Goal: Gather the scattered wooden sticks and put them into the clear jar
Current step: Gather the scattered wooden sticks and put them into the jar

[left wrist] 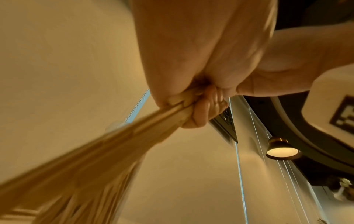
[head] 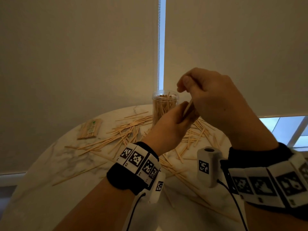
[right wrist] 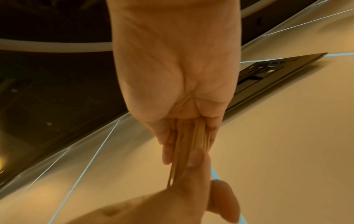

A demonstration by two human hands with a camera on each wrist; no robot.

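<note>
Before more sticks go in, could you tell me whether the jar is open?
Open: the clear jar shows a bare rim, stick tips poking out.

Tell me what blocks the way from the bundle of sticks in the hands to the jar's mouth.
Nothing visible does. The jar stands open-topped, just behind the hands, already holding many sticks. The left hand and right hand both grip the bundle just in front of its rim.

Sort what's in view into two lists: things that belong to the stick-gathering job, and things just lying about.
Part of the job:
- loose sticks scattered on the table
- clear jar, already holding sticks
- bundle of sticks held by the left hand and right hand

Just lying about:
- wrapped packet of sticks
- blind cord
- marble table
</note>
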